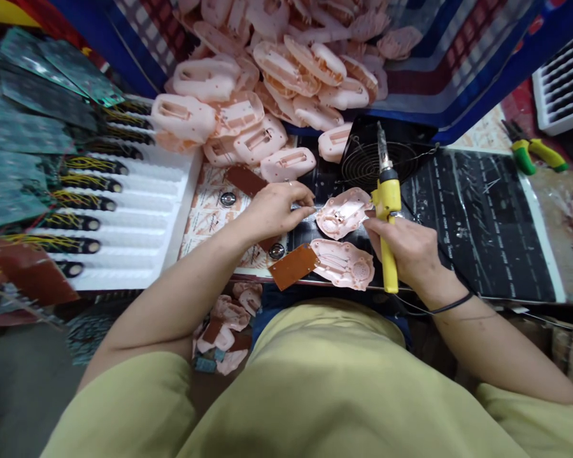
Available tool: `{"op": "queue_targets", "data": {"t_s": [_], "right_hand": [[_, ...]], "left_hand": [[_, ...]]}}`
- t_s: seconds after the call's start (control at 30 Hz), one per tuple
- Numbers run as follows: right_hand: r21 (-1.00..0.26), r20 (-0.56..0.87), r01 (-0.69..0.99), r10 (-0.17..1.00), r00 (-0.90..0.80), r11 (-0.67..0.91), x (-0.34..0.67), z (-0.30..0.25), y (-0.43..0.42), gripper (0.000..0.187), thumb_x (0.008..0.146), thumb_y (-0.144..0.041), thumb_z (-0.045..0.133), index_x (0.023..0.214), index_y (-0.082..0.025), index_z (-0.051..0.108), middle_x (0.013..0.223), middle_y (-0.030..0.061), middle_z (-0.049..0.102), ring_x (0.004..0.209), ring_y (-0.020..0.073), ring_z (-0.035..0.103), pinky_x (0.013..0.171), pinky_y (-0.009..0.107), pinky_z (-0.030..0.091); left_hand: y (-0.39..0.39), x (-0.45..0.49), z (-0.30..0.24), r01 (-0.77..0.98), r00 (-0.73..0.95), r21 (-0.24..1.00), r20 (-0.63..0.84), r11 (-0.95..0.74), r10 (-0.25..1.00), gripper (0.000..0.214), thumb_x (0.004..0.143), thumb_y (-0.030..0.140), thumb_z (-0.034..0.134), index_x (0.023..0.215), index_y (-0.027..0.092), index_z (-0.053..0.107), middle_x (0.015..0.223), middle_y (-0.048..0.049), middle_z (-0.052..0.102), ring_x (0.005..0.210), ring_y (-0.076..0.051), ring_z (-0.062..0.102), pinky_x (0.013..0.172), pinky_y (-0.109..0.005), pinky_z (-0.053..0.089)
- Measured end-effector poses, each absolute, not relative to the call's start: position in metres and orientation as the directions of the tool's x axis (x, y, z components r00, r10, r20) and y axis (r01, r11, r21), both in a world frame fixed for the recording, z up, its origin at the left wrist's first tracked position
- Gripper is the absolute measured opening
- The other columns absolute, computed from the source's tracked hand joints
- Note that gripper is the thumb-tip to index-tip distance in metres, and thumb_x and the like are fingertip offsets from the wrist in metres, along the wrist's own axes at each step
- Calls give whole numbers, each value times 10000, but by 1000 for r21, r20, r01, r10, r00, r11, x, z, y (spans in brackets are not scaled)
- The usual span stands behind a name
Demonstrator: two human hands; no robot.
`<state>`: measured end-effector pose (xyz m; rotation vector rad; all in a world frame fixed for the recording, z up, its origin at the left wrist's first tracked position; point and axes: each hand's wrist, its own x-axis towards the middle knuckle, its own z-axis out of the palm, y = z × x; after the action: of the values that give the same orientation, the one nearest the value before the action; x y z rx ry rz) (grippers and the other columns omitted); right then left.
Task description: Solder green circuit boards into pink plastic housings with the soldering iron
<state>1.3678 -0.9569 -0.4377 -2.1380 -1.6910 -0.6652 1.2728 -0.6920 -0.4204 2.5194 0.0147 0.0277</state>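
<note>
My right hand is closed around the yellow handle of a soldering iron, whose metal tip points away from me over a small black fan grille. My left hand is pinched on a thin metal piece, perhaps tweezers or solder, held against the edge of a pink plastic shell that lies open side up between both hands. A second pink shell lies just in front of it, with a brown circuit board attached at its left.
A large heap of pink shells fills the back. A white ribbed tray at the left holds black parts with yellow wires. Green circuit boards lie far left. Yellow-handled pliers rest at the right, on a black mat.
</note>
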Motion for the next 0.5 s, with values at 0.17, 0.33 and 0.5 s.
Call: {"op": "queue_targets", "data": {"t_s": [0.17,0.33,0.5], "right_hand": [[136,417,957,891,179,-256,1363,-438,-954,192,967,-121,501,1072,-188,647,820,30,674,621,117,558,566,258,345],[169,358,955,918,173,-245,1368,-433,-946,224,971,-125,465,1073,-206,647,915,54,689,635,117,562,557,258,324],[190,311,959,939,146,-212,1380,-434,-941,199,968,-146,481,1076,-213,634,1050,82,697,668,129,595,557,253,339]], "left_hand": [[-705,1290,-417,5,989,537,-128,-844,-76,166,882,223,610,944,146,744,964,-60,763,905,-192,692,820,-269,480],[-712,1291,-412,-66,965,540,-180,-839,-191,142,873,212,639,916,166,766,843,-19,765,749,-155,682,684,-227,432],[-710,1290,-415,-147,937,601,-170,-785,-306,119,873,181,654,925,165,760,864,-14,766,766,-138,692,683,-207,434]]}}
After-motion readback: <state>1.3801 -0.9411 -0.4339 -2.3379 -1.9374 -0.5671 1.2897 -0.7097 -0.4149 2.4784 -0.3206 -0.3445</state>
